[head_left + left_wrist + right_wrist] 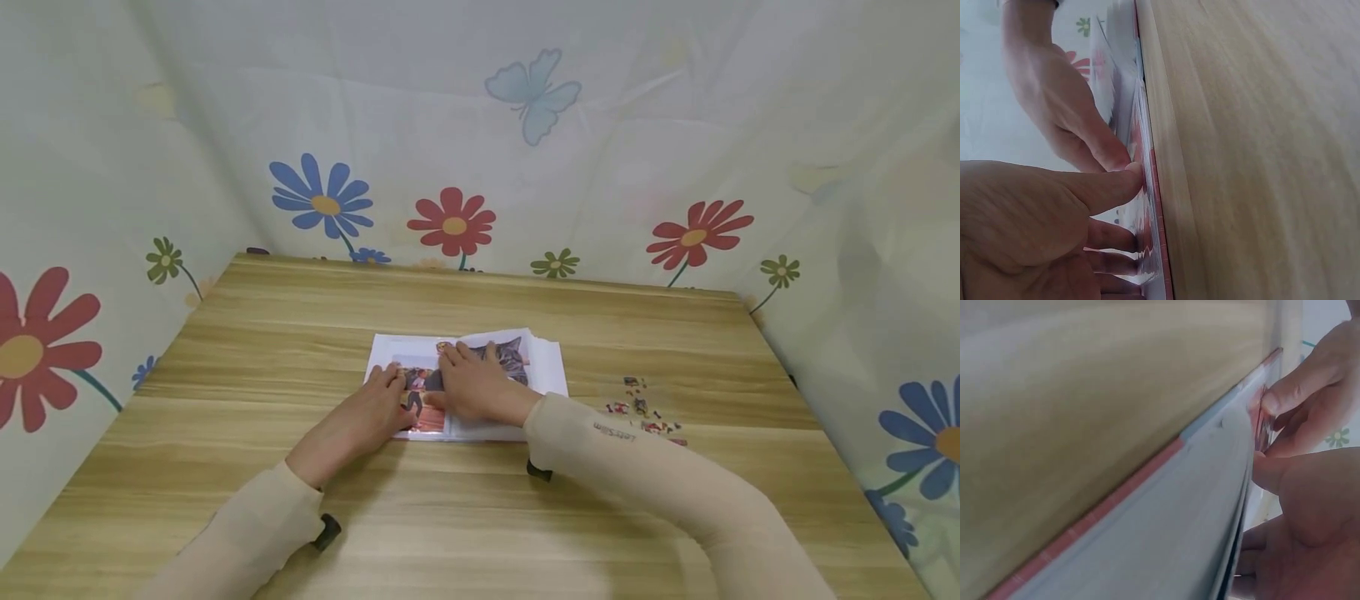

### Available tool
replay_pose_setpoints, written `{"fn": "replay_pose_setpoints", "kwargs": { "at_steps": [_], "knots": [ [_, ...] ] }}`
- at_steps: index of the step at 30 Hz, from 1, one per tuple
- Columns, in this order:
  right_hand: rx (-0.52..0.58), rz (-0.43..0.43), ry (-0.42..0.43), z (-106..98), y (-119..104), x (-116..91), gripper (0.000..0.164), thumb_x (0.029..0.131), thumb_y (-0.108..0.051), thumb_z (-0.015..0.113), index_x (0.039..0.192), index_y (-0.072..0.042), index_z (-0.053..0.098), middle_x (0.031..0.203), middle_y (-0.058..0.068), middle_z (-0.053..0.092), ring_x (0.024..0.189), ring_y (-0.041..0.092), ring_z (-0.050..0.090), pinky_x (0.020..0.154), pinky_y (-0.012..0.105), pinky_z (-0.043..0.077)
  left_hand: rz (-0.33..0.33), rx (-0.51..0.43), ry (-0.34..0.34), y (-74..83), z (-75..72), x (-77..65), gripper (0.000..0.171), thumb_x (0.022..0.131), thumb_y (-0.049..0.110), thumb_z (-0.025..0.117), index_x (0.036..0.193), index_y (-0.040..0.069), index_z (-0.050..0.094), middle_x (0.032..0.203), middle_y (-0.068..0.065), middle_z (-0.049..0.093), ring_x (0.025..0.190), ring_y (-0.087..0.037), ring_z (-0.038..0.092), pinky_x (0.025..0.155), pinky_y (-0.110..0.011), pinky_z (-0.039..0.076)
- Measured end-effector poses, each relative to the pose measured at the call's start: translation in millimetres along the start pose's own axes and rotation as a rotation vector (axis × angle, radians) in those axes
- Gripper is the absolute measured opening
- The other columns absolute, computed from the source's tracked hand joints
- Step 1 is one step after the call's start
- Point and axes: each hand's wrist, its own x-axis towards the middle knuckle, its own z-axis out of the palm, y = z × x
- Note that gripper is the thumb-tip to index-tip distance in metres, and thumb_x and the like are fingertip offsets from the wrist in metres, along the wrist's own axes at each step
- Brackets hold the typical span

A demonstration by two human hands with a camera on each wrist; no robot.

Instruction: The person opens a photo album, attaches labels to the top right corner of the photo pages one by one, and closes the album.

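A book (553, 371) with white pages lies spread on the table. On its left page is a glossy picture (427, 417) of a figure, and the right page carries a picture of a grey striped cat (513, 358). My left hand (367, 412) rests on the left page, its thumb and fingertips pressing the glossy picture. My right hand (480, 387) lies with outstretched fingers across the inner part of the right page, partly covering the cat. The right-hand pages (1160, 531) bulge up from the red-edged cover in the right wrist view.
Small colourful stickers (640, 406) on a clear sheet lie right of the book, beside my right forearm. The wooden table (300, 308) ends at a flower-printed cloth (600, 175) behind and at both sides.
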Motion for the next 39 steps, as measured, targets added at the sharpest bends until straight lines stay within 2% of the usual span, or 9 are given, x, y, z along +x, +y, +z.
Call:
{"fn": "replay_pose_setpoints", "kwargs": {
  "at_steps": [10,17,20,23,29,33,39],
  "knots": [
    [0.012,0.033,-0.045,-6.0,3.5,13.0,0.087,0.102,-0.064,0.043,0.164,-0.008,0.020,0.174,0.011,0.016,0.162,0.030,0.014,0.126,0.071,0.009,-0.003,0.007,-0.009,-1.2,-0.5,0.0,0.064,0.099,0.024,0.067,0.140,-0.020,0.046,0.152,-0.042,0.038,0.142,-0.061,0.037,0.122,-0.060,0.033],
    [0.028,0.050,-0.050,-8.1,13.7,22.2,0.092,0.095,-0.072,0.050,0.162,-0.012,0.030,0.172,0.010,0.024,0.162,0.033,0.016,0.127,0.070,0.011,-0.001,0.009,-0.020,-1.2,1.0,1.3,0.065,0.100,0.027,0.066,0.141,-0.019,0.046,0.153,-0.042,0.038,0.143,-0.061,0.036,0.122,-0.060,0.032],
    [0.042,0.055,-0.063,-9.1,16.9,24.8,0.095,0.094,-0.073,0.050,0.162,-0.010,0.029,0.172,0.010,0.024,0.162,0.034,0.016,0.127,0.069,0.011,-0.010,-0.003,-0.023,-1.4,1.4,1.4,0.065,0.099,0.026,0.066,0.141,-0.019,0.045,0.153,-0.041,0.037,0.143,-0.061,0.035,0.122,-0.060,0.033],
    [0.061,0.052,-0.062,-10.5,17.6,24.0,0.096,0.095,-0.071,0.052,0.163,-0.008,0.025,0.173,0.010,0.021,0.162,0.032,0.014,0.127,0.069,0.010,-0.015,-0.005,-0.027,-0.8,0.9,0.8,0.066,0.099,0.027,0.066,0.142,-0.019,0.044,0.154,-0.041,0.037,0.144,-0.060,0.035,0.122,-0.060,0.032],
    [0.016,0.040,0.016,-7.8,11.5,11.7,0.088,0.099,-0.060,0.055,0.162,-0.007,0.026,0.172,0.011,0.022,0.162,0.029,0.017,0.127,0.068,0.014,-0.001,-0.013,-0.009,1.5,-0.7,-0.7,0.065,0.097,0.024,0.068,0.139,-0.020,0.046,0.151,-0.042,0.040,0.141,-0.062,0.037,0.121,-0.060,0.034],
    [0.006,0.006,-0.013,-6.8,3.9,2.6,0.079,0.103,-0.054,0.050,0.162,-0.007,0.028,0.172,0.010,0.024,0.161,0.029,0.019,0.127,0.068,0.014,-0.004,-0.015,0.007,1.4,-1.5,-0.8,0.064,0.096,0.022,0.069,0.138,-0.020,0.047,0.151,-0.042,0.041,0.140,-0.062,0.038,0.121,-0.060,0.035],
    [-0.008,-0.008,-0.051,-7.5,5.2,3.7,0.080,0.104,-0.056,0.046,0.164,-0.008,0.022,0.173,0.009,0.020,0.162,0.027,0.016,0.127,0.068,0.014,-0.009,-0.006,-0.003,1.4,-2.9,0.2,0.063,0.097,0.022,0.068,0.139,-0.020,0.047,0.152,-0.041,0.040,0.141,-0.062,0.037,0.121,-0.060,0.035]
  ]
}}
